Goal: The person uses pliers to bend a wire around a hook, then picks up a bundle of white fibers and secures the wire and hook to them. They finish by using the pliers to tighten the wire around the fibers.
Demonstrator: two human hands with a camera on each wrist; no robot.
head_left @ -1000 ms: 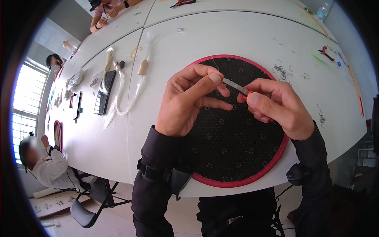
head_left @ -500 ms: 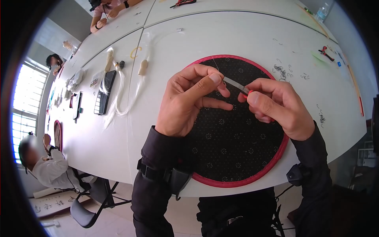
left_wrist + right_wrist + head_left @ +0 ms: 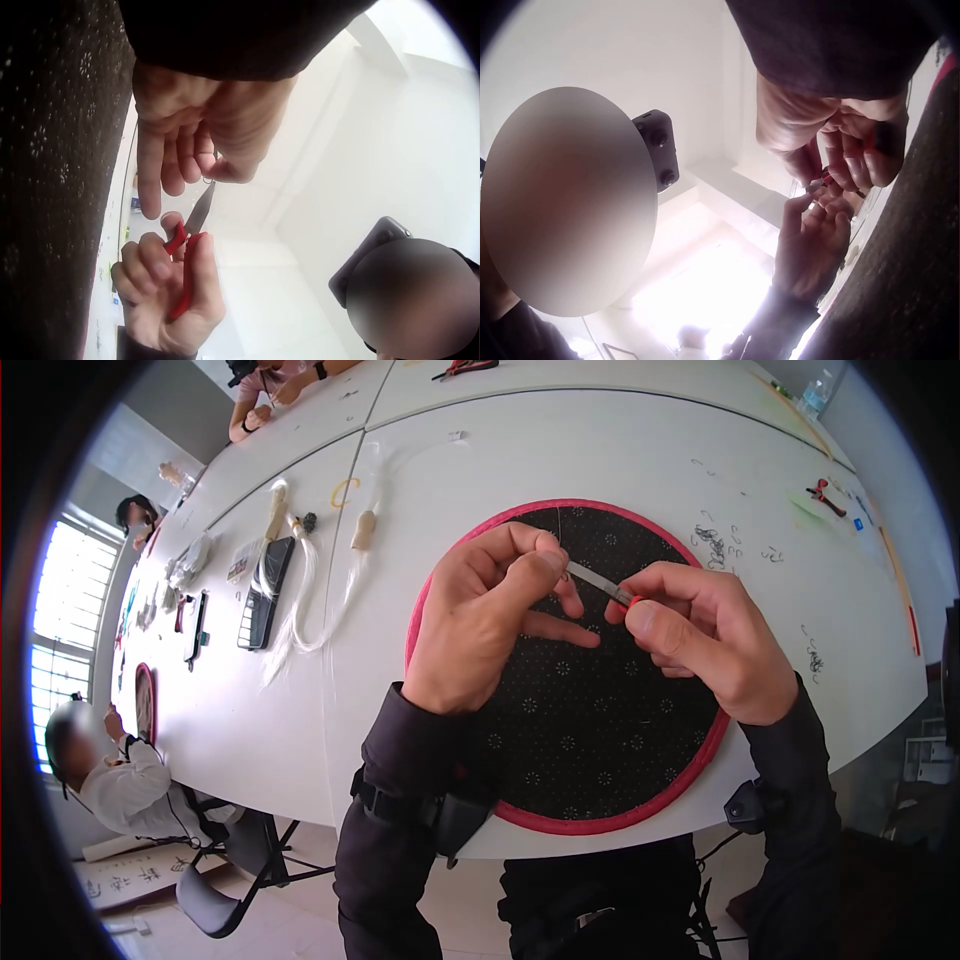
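My left hand [image 3: 470, 620] pinches a fine wire between thumb and forefinger, its other fingers loosely extended. The fine wire [image 3: 559, 525] rises from those fingertips, and a small loop [image 3: 208, 180] shows just under them in the left wrist view. In my right hand [image 3: 705, 635] I grip red-handled scissors [image 3: 199, 214], thumb and fingers round the handles. Their silver blades [image 3: 595, 578] point left, tips right at my left fingertips. Both hands are over a round black mat [image 3: 600, 740] with a red rim. The right wrist view shows the fingertips of both hands close together.
Left of the mat lie bundles of pale strands [image 3: 310, 590] and a black case [image 3: 262, 600]. Short dark curled bits [image 3: 710, 545] are scattered to the right, with red-handled pliers [image 3: 827, 497] farther back. Other people sit along the table [image 3: 250, 760].
My left hand has turned slightly and shifted a little right, and the wire stands more upright. The scissors stay gripped, with the right hand slightly lower.
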